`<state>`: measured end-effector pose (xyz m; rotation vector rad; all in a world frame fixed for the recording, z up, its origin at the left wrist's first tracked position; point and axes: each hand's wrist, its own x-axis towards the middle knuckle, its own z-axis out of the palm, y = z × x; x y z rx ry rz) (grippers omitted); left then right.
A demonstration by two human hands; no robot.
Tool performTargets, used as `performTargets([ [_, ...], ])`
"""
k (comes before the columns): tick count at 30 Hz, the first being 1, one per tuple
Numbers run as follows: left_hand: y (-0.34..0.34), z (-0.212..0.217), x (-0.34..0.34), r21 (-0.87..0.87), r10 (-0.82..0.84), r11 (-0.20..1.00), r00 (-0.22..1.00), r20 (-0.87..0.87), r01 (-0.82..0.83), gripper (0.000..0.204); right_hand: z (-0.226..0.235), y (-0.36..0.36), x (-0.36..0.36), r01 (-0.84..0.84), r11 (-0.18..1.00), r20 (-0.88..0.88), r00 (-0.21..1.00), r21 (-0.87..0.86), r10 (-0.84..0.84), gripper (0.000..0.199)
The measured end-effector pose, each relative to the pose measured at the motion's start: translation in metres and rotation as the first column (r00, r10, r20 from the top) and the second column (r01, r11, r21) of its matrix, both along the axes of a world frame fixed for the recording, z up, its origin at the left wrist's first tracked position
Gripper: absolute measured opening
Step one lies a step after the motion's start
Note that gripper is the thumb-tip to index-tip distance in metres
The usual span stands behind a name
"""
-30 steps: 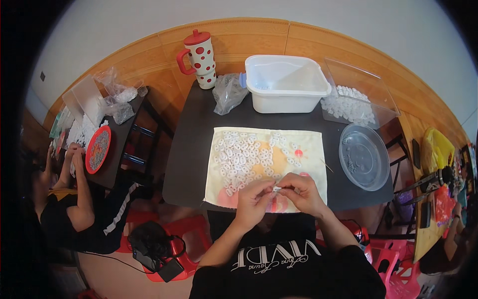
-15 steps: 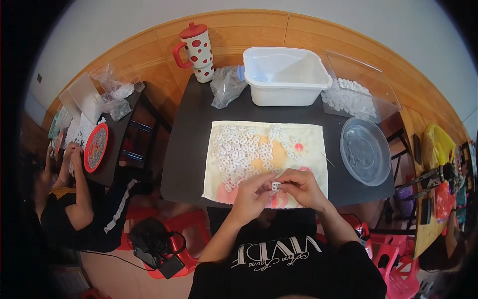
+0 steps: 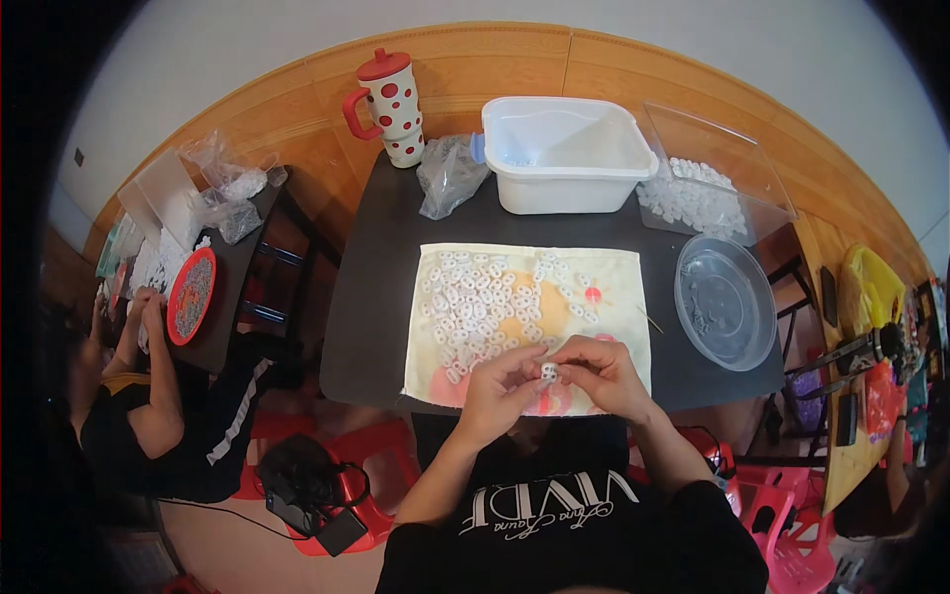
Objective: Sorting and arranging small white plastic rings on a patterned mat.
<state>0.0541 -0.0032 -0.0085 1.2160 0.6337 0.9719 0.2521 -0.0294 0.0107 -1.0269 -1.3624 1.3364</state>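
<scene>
Left hand (image 3: 500,391) and right hand (image 3: 601,374) together pinch one small white plastic bead (image 3: 548,371) above the pale yellow cloth (image 3: 614,277), fingers curled close.

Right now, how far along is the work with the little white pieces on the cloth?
Done: hard to tell; a clear tray at the back right holds a layer of white pieces. In hand: the left hand and right hand pinch one small white piece together over the cloth's near edge. Left: a big scatter of white pieces lies on the cloth, so plenty remains.
</scene>
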Motion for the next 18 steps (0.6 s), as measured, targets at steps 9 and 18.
performTargets([
  [9, -0.001, 0.003, -0.002, -0.083, 0.018, 0.996, 1.0, -0.008, -0.019, 0.024, -0.003, 0.0, -0.003, 0.161, 0.957, -0.018, 0.987, 0.241, -0.161, 0.015],
  [18, -0.009, 0.014, 0.012, 0.819, 0.549, 0.562, 0.687, -0.475, 0.117, 0.021, -0.011, -0.002, -0.002, 0.298, 0.943, -0.094, 0.953, 0.146, -0.286, 0.016],
])
